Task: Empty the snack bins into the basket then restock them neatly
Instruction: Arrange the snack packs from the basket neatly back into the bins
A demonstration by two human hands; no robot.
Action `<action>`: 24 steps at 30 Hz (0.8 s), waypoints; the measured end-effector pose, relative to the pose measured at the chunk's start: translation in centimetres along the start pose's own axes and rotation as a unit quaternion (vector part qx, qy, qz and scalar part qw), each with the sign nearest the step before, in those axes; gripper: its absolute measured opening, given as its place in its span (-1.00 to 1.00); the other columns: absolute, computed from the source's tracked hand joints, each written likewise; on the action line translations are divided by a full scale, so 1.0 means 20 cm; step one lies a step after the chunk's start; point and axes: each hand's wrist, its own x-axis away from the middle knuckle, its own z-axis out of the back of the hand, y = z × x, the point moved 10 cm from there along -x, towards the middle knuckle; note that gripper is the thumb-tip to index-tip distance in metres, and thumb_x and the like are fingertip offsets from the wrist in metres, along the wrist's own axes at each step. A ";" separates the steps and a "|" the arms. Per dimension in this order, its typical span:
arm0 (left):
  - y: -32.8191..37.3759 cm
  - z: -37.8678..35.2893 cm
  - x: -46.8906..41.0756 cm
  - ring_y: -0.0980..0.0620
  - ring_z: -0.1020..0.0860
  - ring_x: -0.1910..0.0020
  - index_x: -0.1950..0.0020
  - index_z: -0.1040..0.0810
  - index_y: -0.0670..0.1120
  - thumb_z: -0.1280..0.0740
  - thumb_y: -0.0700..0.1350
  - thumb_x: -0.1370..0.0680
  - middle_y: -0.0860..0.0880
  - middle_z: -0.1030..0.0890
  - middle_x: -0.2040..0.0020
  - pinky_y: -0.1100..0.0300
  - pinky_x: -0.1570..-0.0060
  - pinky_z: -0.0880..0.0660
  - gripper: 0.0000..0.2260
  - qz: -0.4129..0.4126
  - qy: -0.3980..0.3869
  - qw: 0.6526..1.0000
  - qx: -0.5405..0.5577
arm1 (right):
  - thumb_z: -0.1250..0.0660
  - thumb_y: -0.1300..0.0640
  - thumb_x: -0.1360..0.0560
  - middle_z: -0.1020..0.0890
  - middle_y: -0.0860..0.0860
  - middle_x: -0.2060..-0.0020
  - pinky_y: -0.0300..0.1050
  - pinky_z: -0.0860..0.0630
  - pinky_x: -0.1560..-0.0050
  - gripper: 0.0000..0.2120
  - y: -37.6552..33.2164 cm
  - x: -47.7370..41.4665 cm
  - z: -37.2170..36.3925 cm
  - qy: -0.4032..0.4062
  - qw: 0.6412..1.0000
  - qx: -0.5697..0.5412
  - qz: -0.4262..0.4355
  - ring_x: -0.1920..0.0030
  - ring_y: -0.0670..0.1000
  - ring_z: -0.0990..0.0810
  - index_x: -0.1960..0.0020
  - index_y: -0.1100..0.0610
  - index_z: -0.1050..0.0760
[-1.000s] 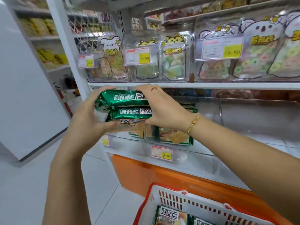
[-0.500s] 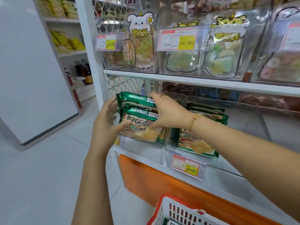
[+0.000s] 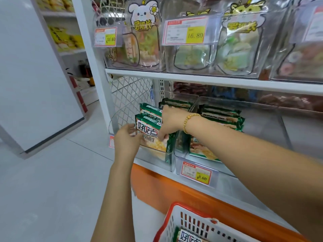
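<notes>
While both arms reach toward the lower shelf [image 3: 227, 182], the head view shows the left hand [image 3: 126, 139] at the left edge of the front packet [image 3: 148, 127]. Its fingers [image 3: 131, 127] are curled round that edge, grasping it. The right hand [image 3: 170, 122] comes over the top of the same packet. Its fingers [image 3: 162, 136] are bent down onto the printed face and its thumb is raised behind, so it also grasps the packet. A gold bracelet [image 3: 189, 119] sits on that wrist.

The front packet stands in the left clear bin [image 3: 168, 160], the outermost one on the shelf. Its sealed green top edge is uppermost and its printed face is turned out toward the aisle. Its long axis appears to run from the bin floor upward, leaning back toward the rear of the shelf. A second packet [image 3: 148, 109] stands just behind it at the same lean, and darker packets [image 3: 174, 103] stand farther back.

Just beside it, the right clear bin [image 3: 180, 154] holds a row of like packets [image 3: 222, 119], also standing and leaning back. A price tag [image 3: 195, 172] reading 8.60 is fixed to the shelf edge under this bin.

Below, by the orange base panel [image 3: 174, 191], stands the basket [image 3: 172, 222], white with a red rim. One more packet [image 3: 189, 236] lies inside it. The upper shelf [image 3: 209, 80] carries clear bins of bagged snacks [image 3: 145, 46] with tags reading 16.80.
</notes>
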 end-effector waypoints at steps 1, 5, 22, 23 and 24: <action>0.00 0.02 0.00 -0.01 -0.56 -0.03 -0.30 -0.49 -0.20 -0.36 -0.30 -0.48 -0.13 -0.58 -0.20 0.26 0.10 -0.38 -0.62 -0.002 0.006 1.000 -0.010 | -0.52 -0.13 -0.30 -0.50 0.09 -0.09 -0.10 -0.55 0.14 -0.14 -0.01 0.00 -0.02 -0.021 1.000 0.018 0.007 0.00 0.08 -0.56 -0.37 0.30 -0.23; 0.05 0.01 0.02 -0.01 -0.55 -0.12 -0.31 -0.49 -0.23 -0.31 -0.35 -0.50 -0.15 -0.60 -0.19 0.28 0.01 -0.38 -0.63 -0.033 -0.020 0.998 -0.042 | -0.47 -0.21 -0.33 -0.52 0.07 -0.17 -0.11 -0.55 0.00 -0.41 -0.06 -0.01 -0.10 -0.049 0.995 0.080 0.041 -0.07 0.07 -0.55 -0.17 0.18 -0.50; 0.15 -0.25 0.39 -0.01 -0.49 -0.04 -0.09 -0.62 -0.08 -0.33 -0.11 -0.51 -0.06 -0.57 -0.04 0.30 0.14 -0.32 -0.81 -0.142 -0.198 0.952 -0.186 | -0.17 0.09 -0.58 -0.53 0.03 -0.05 -0.03 -0.49 -0.01 -0.78 0.08 0.71 -0.05 0.252 0.955 -0.105 0.120 -0.07 0.03 -0.49 -0.13 0.11 -0.52; 0.16 -0.26 0.40 0.03 -0.48 -0.10 -0.14 -0.62 -0.09 -0.32 -0.12 -0.54 -0.03 -0.58 -0.10 0.30 0.03 -0.31 -0.80 -0.151 -0.208 0.950 -0.178 | -0.20 0.07 -0.58 -0.54 0.00 0.01 -0.05 -0.49 0.01 -0.81 0.13 0.79 -0.07 0.262 0.949 -0.136 0.109 -0.01 -0.01 -0.50 -0.08 0.10 -0.53; 0.19 -0.26 0.43 0.09 -0.48 -0.10 -0.15 -0.61 -0.08 -0.30 -0.13 -0.56 0.02 -0.58 -0.10 0.30 -0.02 -0.32 -0.80 -0.155 -0.208 0.954 -0.152 | -0.22 0.04 -0.57 -0.55 -0.02 0.09 -0.08 -0.49 0.05 -0.85 0.19 0.88 -0.09 0.263 0.945 -0.171 0.091 0.08 -0.05 -0.50 0.01 0.07 -0.54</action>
